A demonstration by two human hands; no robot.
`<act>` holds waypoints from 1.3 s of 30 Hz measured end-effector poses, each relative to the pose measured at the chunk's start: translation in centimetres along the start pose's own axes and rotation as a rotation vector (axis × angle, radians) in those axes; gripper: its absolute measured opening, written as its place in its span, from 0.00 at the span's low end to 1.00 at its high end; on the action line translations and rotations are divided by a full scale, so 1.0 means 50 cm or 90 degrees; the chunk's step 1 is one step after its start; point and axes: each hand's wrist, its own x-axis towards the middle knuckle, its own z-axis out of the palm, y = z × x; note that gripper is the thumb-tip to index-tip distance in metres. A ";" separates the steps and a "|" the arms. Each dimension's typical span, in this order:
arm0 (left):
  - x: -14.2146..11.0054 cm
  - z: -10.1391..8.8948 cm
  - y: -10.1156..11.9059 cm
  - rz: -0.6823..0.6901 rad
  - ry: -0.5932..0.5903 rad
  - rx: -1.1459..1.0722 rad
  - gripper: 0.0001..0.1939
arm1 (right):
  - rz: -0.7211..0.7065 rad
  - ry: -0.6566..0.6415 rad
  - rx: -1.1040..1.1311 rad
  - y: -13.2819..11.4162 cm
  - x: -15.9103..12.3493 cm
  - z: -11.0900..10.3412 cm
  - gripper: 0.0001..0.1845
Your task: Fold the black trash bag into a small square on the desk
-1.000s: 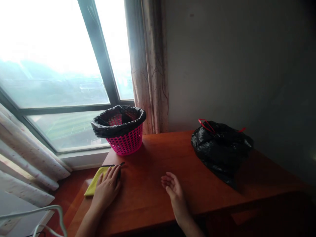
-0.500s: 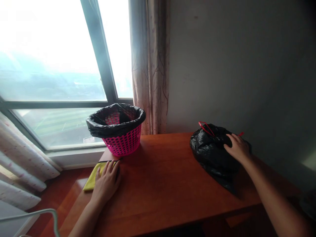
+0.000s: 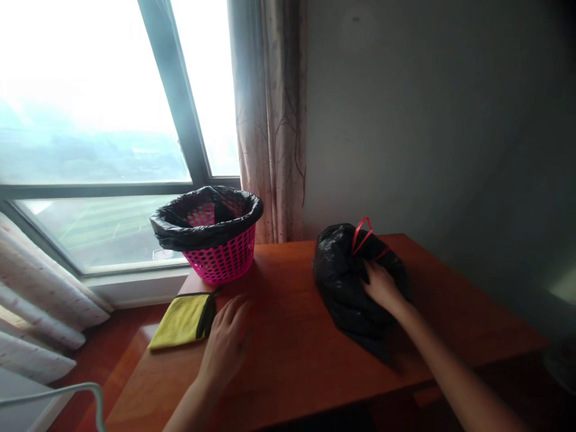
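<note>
My right hand [image 3: 381,285] grips a full black rubbish bag [image 3: 346,282] with red drawstrings, which sits on the reddish wooden table [image 3: 288,354]. My left hand [image 3: 226,343] hovers flat over the table with its fingers stretched out, just right of a folded yellow cloth [image 3: 179,320] with a black edge. A pink plastic basket [image 3: 216,240] lined with a black bag stands at the table's back left corner.
A large window [image 3: 94,138] and a patterned curtain [image 3: 270,120] rise behind the basket. A grey wall stands behind the table. White curtains [image 3: 40,312] hang at the lower left, above a red-brown floor.
My right hand closed on the black bag and dragged it left toward the table's middle. My left hand lifted off the yellow cloth and moved right.
</note>
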 end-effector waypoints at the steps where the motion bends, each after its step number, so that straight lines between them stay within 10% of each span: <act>1: 0.010 -0.003 0.034 0.005 -0.008 -0.028 0.21 | -0.008 -0.010 -0.022 -0.037 -0.012 -0.006 0.28; 11: 0.140 -0.054 0.285 0.045 0.008 -0.234 0.14 | -0.179 0.122 0.019 -0.197 -0.069 -0.124 0.11; 20: 0.124 -0.021 0.303 -0.036 -0.064 -0.187 0.15 | -0.241 0.163 0.100 -0.212 -0.161 -0.172 0.07; 27: 0.094 -0.024 0.291 -0.044 -0.057 -0.129 0.08 | -0.260 0.001 0.194 -0.235 -0.239 -0.161 0.12; 32: 0.102 -0.028 0.317 -0.022 0.050 -0.141 0.04 | -0.232 0.056 0.261 -0.205 -0.191 -0.194 0.12; 39: 0.146 -0.015 0.363 -0.015 -0.004 -0.127 0.09 | -0.292 0.092 0.172 -0.163 -0.074 -0.212 0.17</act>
